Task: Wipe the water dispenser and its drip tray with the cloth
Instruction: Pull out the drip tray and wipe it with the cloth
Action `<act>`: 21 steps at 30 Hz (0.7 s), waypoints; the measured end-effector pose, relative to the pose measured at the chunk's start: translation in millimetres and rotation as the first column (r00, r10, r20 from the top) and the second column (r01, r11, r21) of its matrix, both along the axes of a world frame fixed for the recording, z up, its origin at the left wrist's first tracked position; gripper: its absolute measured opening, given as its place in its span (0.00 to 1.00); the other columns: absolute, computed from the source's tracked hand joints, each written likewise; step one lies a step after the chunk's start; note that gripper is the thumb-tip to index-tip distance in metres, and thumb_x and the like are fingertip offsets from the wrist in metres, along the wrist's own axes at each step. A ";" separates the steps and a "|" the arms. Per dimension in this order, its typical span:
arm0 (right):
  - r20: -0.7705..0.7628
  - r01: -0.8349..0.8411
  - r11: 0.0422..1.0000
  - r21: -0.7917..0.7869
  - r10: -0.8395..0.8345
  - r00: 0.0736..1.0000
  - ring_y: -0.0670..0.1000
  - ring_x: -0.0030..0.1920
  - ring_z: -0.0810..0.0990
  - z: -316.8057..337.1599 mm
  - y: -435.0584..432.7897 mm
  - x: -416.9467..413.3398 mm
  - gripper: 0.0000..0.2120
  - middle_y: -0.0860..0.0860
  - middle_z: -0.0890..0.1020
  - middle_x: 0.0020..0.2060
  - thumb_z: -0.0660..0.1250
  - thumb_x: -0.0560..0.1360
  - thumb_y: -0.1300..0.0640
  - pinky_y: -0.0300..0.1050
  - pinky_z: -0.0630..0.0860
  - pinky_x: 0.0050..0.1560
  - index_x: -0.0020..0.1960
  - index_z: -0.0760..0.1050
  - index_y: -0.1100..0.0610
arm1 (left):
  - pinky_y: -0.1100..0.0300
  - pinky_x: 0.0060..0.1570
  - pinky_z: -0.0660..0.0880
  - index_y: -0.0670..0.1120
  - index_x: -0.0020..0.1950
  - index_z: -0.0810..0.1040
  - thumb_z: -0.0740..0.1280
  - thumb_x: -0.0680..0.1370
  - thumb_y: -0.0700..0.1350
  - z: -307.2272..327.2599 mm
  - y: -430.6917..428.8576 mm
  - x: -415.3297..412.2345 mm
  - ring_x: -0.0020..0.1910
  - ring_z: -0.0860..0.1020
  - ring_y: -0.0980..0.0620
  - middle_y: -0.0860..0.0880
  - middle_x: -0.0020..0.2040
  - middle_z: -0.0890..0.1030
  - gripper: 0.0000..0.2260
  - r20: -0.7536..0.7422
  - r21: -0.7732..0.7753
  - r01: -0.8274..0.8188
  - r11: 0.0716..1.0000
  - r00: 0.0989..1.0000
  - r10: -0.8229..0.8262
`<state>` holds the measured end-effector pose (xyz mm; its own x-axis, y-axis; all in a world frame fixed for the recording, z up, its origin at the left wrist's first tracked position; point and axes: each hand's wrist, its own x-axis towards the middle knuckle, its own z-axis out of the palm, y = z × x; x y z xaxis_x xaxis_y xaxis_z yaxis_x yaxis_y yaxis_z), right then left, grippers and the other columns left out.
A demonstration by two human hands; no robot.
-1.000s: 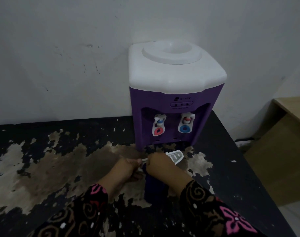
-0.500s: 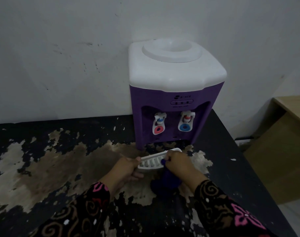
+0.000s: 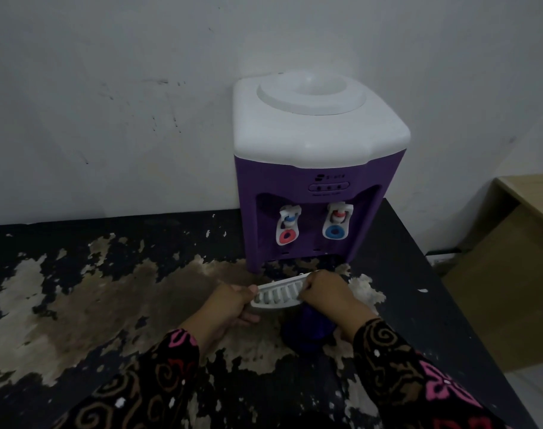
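Note:
A purple water dispenser (image 3: 310, 168) with a white top stands against the wall, its red tap (image 3: 287, 226) and blue tap (image 3: 336, 222) facing me. The white slotted drip tray (image 3: 278, 295) is off the dispenser, held just above the table in front of it. My left hand (image 3: 230, 306) grips the tray's left end. My right hand (image 3: 326, 297) holds the tray's right end and a dark blue cloth (image 3: 307, 328), which hangs down beneath it to the table.
The black table (image 3: 109, 289) has a badly peeled top with large bare patches. Its right edge runs diagonally past the dispenser. A light wooden desk (image 3: 511, 274) stands lower at the right. The white wall is close behind.
The tray has turned so its slotted face shows to me and has moved slightly toward the dispenser. My right hand shifted from the tray's middle to its right end, cloth trailing below.

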<state>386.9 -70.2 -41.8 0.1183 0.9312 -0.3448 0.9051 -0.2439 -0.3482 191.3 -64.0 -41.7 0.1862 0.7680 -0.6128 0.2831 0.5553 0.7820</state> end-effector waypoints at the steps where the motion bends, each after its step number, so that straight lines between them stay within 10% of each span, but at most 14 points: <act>1: 0.002 -0.012 1.000 0.007 0.012 1.000 0.53 0.52 0.79 2.8 1.8 -1.9 0.10 0.55 0.82 0.50 0.64 0.72 0.58 0.45 0.76 0.52 0.49 0.80 0.61 | 0.56 0.43 0.77 0.42 0.52 0.78 0.60 0.80 0.48 0.2 0.1 0.6 0.37 0.81 0.47 0.44 0.41 0.82 0.12 -0.007 0.000 0.001 1.000 1.000 -0.001; 15: 0.071 -0.270 0.963 0.000 0.270 0.960 0.58 0.55 0.78 5.4 -2.5 -29.6 0.13 0.60 0.80 0.55 0.58 0.76 0.63 0.48 0.73 0.53 0.55 0.77 0.63 | 0.61 0.34 0.76 0.34 0.58 0.76 0.59 0.80 0.45 7.9 -0.6 5.1 0.35 0.79 0.47 0.38 0.47 0.80 0.16 0.009 0.012 -0.020 1.000 1.000 0.020; 21: -0.053 0.018 0.999 0.036 -0.016 0.998 0.55 0.49 0.80 1.0 -6.0 -24.0 0.13 0.58 0.82 0.50 0.61 0.75 0.57 0.40 0.71 0.39 0.56 0.73 0.63 | 0.62 0.35 0.75 0.37 0.58 0.76 0.60 0.80 0.48 8.8 2.3 5.8 0.35 0.80 0.49 0.41 0.45 0.81 0.16 -0.030 0.007 0.023 1.000 0.999 -0.023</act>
